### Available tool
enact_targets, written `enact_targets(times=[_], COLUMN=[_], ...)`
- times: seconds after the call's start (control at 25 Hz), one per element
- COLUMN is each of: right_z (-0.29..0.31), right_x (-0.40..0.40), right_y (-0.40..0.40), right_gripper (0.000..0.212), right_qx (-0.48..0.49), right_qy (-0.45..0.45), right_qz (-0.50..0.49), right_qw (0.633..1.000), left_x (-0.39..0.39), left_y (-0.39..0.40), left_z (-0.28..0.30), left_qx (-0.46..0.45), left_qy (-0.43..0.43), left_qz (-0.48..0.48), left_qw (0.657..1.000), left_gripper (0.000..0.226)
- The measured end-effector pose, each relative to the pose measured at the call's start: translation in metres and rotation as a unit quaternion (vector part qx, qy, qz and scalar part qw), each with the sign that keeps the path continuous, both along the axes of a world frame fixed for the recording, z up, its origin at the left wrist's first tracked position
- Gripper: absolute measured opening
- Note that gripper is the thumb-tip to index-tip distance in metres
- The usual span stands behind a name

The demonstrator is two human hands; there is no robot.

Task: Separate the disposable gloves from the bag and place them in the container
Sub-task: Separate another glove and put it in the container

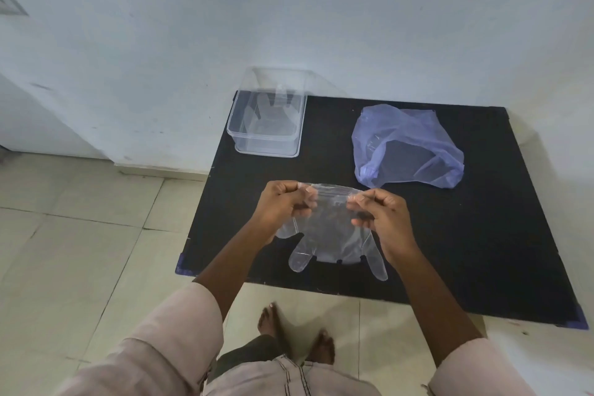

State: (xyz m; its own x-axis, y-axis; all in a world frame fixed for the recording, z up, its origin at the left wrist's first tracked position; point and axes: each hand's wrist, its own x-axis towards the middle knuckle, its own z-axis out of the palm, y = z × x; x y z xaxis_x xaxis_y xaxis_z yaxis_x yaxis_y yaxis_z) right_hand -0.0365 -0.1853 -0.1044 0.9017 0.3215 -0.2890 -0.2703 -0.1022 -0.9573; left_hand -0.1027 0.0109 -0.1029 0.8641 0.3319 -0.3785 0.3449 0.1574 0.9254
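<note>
A: Head view shows both hands up over the counter [482,235], pinching a clear glove [331,235] by its cuff. Where exactly is the grip?

B: The left hand [283,206] has its fingers [308,194] closed on the cuff's left corner, and the right hand [382,215] is clamped on the right corner. The glove hangs between them, finger end down, its tips near the dark surface; whether they touch it I cannot tell.

A: And the rest?

B: The container [266,125] sits at the far left of the counter, open, with what looks like at least one glove already inside. The bag [408,148] lies to its right, crumpled, mouth facing the person, well apart from the hands.

A: So the step is peeling this glove free?

B: That is my reading. The film looks thin and clingy, so a second glove may be stuck to it. I would rub the cuff layers between thumb and forefinger, pull the corners apart slowly, and check for one layer only. Then carry it by the cuff and lower it flat, not bunched, into the container.
</note>
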Motion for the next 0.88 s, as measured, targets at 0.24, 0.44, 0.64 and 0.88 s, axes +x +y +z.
enact_targets(times=[0.24, 0.44, 0.64, 0.88], right_z=[0.015, 0.023, 0.041, 0.064], right_x=[0.024, 0.056, 0.113, 0.211], right_y=[0.027, 0.072, 0.155, 0.251], right_gripper=[0.013, 0.013, 0.019, 0.020], right_qx=[0.016, -0.020, -0.047, -0.066], right_qy=[0.061, 0.064, 0.031, 0.009], right_qz=[0.007, 0.019, 0.024, -0.039], right_qw=[0.998, 0.998, 0.998, 0.997], left_x=[0.019, 0.047, 0.109, 0.214], left_y=[0.022, 0.063, 0.145, 0.234], left_z=[0.010, 0.011, 0.022, 0.050], left_qx=[-0.010, -0.042, -0.036, -0.029], left_qy=[0.026, 0.036, 0.041, 0.020], left_qz=[0.019, 0.042, 0.039, 0.043], left_qw=[0.999, 0.998, 0.998, 0.998], left_gripper=[0.016, 0.014, 0.019, 0.014])
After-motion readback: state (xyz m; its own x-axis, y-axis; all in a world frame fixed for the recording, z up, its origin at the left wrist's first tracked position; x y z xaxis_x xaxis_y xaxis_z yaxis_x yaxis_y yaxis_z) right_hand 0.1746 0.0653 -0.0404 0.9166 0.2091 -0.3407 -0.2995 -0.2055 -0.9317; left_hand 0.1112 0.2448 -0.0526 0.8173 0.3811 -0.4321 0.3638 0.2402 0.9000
